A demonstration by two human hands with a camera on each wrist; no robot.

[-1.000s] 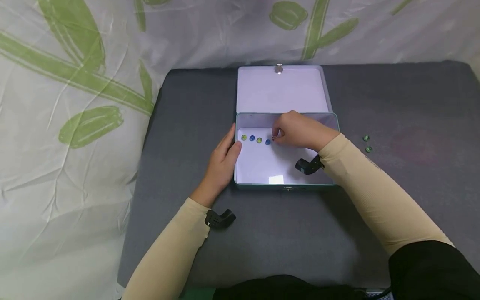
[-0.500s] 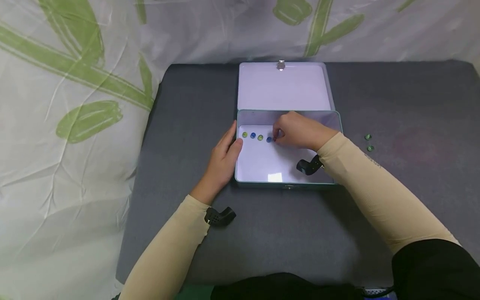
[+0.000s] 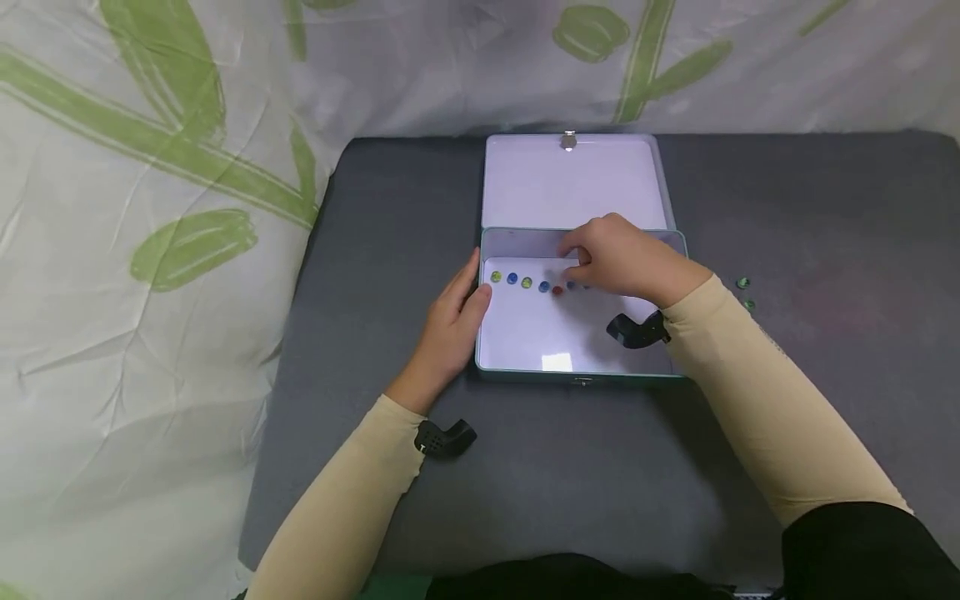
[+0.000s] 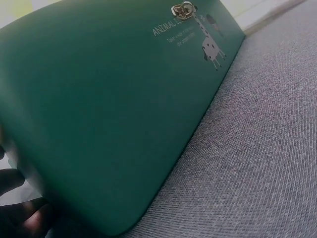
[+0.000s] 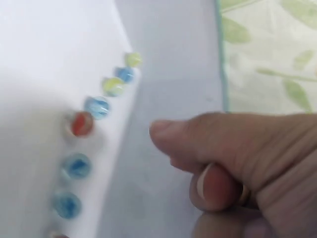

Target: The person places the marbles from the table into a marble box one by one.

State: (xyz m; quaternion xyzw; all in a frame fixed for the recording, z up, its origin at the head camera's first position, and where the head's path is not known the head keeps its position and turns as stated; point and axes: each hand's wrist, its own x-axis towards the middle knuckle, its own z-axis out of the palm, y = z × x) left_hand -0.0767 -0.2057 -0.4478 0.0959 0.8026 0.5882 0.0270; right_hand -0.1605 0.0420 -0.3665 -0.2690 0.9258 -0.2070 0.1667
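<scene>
A green tin box (image 4: 99, 114) with a white inside lies with its lid (image 3: 573, 179) folded back. My left hand (image 3: 448, 332) holds its left wall, thumb at the rim and fingers along the outside. Inside runs a row of several glass marbles. Yellow, blue, yellow and blue ones lead to a red marble (image 5: 81, 124), followed by a blue marble (image 5: 77, 166) and another blue marble (image 5: 68, 205). Over the row's right part hovers my right hand (image 3: 626, 260), thumb and index finger apart and nothing between them. It hides part of the box floor.
Two green marbles lie on the grey table right of the box, the farther green marble (image 3: 742, 282) just behind the nearer one (image 3: 748, 305), close to the right sleeve. A metal clasp (image 3: 569, 141) sits on the lid's far edge. A leaf-patterned sheet (image 3: 187, 350) borders the table.
My right thumb and index finger have parted and the hand has drawn right, away from the red marble, which now shows in the row. My left hand stays at the box wall.
</scene>
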